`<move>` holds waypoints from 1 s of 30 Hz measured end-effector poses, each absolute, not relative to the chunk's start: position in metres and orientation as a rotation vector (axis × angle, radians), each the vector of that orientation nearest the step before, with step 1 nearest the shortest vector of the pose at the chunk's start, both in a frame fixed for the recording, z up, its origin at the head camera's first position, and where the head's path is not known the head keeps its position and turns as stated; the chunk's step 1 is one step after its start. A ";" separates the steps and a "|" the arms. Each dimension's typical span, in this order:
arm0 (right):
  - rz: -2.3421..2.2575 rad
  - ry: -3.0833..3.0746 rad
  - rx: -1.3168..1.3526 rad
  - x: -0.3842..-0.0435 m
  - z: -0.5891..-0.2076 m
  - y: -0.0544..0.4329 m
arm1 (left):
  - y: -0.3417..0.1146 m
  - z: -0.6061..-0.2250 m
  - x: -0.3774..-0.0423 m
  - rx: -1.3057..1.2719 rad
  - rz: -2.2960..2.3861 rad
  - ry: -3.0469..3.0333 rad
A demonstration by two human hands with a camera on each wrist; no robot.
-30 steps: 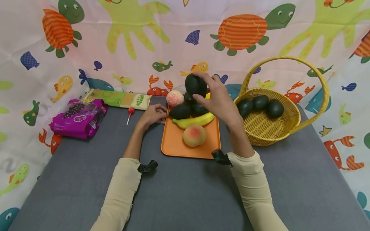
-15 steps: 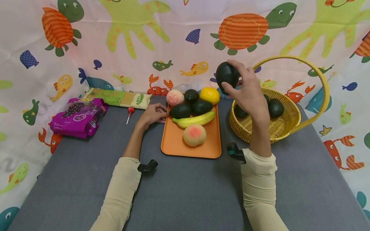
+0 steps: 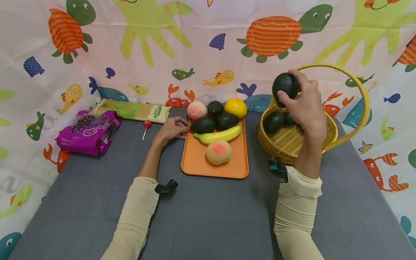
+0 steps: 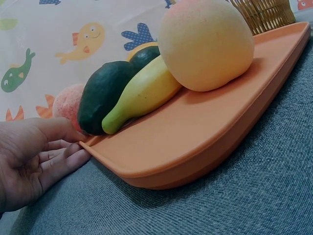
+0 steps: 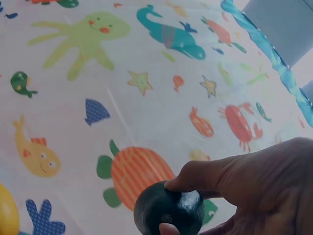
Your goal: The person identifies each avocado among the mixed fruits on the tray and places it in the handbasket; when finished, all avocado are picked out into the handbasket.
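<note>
My right hand (image 3: 307, 103) holds a dark green avocado (image 3: 284, 86) between thumb and fingers, raised over the yellow wicker basket (image 3: 279, 148). More avocados (image 3: 273, 122) lie inside the basket, partly hidden by the hand and wrist. At the left edge of the orange tray (image 3: 214, 171), my left hand (image 3: 172, 128) pinches the rim, its thumb above and fingers below in the left wrist view. On the tray are a banana (image 3: 219, 135), a peach (image 3: 219, 152), more avocados (image 3: 202, 125), a yellow-orange fruit (image 3: 236, 107) and a pink speckled round fruit (image 3: 196, 109).
Left of the tray lie a red lollipop (image 3: 147, 125), a long green and tan packet (image 3: 136, 111) and a purple grape-printed bag (image 3: 89, 133). The basket's tall handle (image 3: 365, 101) arches above its right side. A printed cloth backdrop (image 3: 195, 36) stands behind the table.
My right hand has carried the avocado rightward from above the tray to over the basket, uncovering the yellow-orange fruit. The left hand has stayed at the tray's edge.
</note>
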State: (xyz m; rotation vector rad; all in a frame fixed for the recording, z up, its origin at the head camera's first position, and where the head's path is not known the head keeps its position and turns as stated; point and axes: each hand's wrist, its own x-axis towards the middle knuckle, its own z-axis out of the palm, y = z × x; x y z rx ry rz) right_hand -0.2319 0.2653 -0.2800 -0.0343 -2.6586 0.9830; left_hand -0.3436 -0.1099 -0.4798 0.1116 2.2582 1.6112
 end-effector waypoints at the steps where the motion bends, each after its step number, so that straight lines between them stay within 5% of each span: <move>1: 0.982 -2.659 -0.056 -0.232 -0.280 0.268 | -0.110 -0.480 -0.344 0.114 1.613 2.258; 30: 1.061 -2.650 -0.322 -0.233 -0.296 0.309 | -0.111 -0.485 -0.345 0.109 1.609 2.243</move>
